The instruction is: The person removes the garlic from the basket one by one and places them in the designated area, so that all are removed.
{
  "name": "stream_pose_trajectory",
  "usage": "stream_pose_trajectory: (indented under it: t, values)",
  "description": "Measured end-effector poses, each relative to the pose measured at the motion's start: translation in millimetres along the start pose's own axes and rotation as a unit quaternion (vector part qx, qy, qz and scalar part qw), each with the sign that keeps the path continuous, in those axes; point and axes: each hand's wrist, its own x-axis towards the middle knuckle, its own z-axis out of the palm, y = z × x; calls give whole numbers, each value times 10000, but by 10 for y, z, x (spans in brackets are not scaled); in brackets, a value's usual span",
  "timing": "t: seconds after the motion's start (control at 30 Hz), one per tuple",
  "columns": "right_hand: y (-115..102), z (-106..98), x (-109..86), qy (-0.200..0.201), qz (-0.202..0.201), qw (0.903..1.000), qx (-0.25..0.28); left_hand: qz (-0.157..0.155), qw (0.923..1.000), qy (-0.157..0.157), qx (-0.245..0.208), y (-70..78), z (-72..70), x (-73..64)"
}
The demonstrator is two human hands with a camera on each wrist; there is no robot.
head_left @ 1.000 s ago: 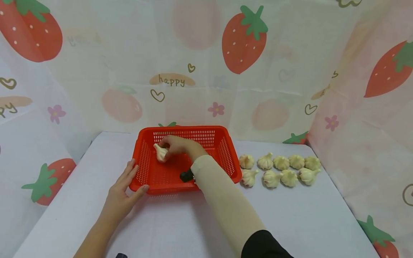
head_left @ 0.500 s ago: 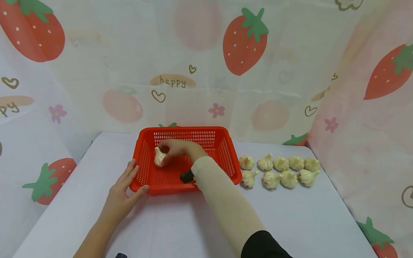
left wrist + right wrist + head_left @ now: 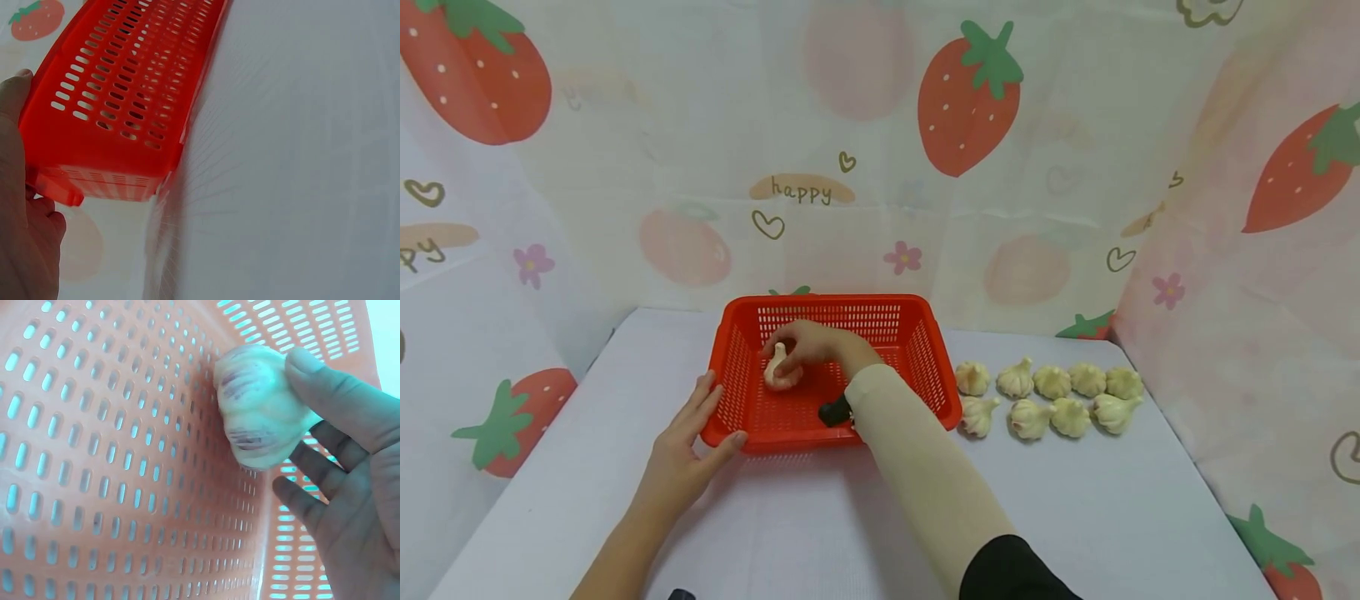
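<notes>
In the head view a red plastic basket (image 3: 831,437) with slotted walls stands on the white table. Inside it, toward the left end, my right hand (image 3: 816,343) pinches a garlic bulb (image 3: 779,375) whose stem points up. From the right wrist, the thumb lies on the near side of this purple-streaked bulb (image 3: 259,409), with the right-hand fingers (image 3: 312,469) behind and below it. My left hand (image 3: 681,458) holds the basket's front left corner. Seen from the left wrist, the left thumb (image 3: 15,94) lies along the basket wall and the left-hand fingertips (image 3: 47,219) curl below the rim.
To the right of the basket, several garlic bulbs (image 3: 1052,381) lie in two rows on the white table (image 3: 1075,500). A curtain (image 3: 865,242) printed with strawberries hangs behind the table and along both sides. A small dark object (image 3: 682,594) shows at the bottom edge.
The garlic bulb in my right hand has turned from tilted to stem-up and shifted slightly right inside the basket. My left hand and the basket have stayed in place.
</notes>
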Motion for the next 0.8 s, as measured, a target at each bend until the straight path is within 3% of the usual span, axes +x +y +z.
stream_pose_trajectory:
  t: [0.37,0.8]
  values:
    - [14,-66,-48,855,-254,9960,13,90,9999,65,-63,-1,7,8]
    - [-191,-214,-134,1154,-361,9925,164,-31,10000,17,14,4,-4,14]
